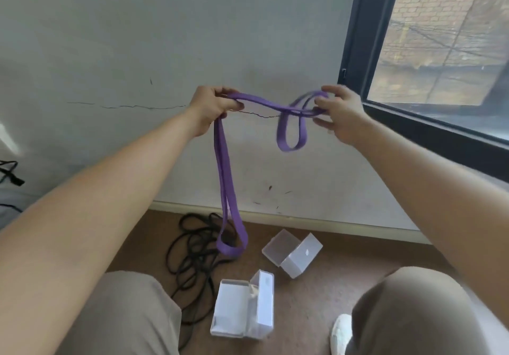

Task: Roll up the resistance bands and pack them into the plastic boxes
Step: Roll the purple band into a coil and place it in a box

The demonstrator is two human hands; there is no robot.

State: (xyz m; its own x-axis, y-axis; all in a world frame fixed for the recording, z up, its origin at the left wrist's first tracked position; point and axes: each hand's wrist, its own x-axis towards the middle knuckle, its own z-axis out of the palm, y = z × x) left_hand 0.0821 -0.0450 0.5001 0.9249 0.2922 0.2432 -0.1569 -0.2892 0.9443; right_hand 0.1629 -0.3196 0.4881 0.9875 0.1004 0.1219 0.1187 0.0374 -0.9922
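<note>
While it is held up between the two hands, purple resistance band (224,175): a sagging span is stretched from hand to hand. A long doubled length is hung from the left hand (213,107), and a short loop is hung just beside the right hand (340,112).
Left hand: closed round the band, with the fingers curled over it at the top of the long hanging length.
Right hand: the band's other end is pinched between the thumb and curled fingers. The fingertips are blurred, so the exact hold cannot be made out.
Near plastic box (242,308): translucent, set on the floor below and between the hands, with its lid swung open.
Far plastic box (293,252): translucent, with its lid also open. It is placed below the short loop at the right hand, just beyond the near box and apart from it.
Black tangle (192,250): heaped on the floor below the left hand, with the band's lowest loop seen over it. It is possibly a cord or another band; which one cannot be told.
Wall (137,38): grey and cracked, faced by both hands.
Window (440,38): dark-framed, found just to the right of the right hand.
Floor (330,286): brown, spread beneath both hands.
White shoe (341,332): seen low down, below the right forearm.
</note>
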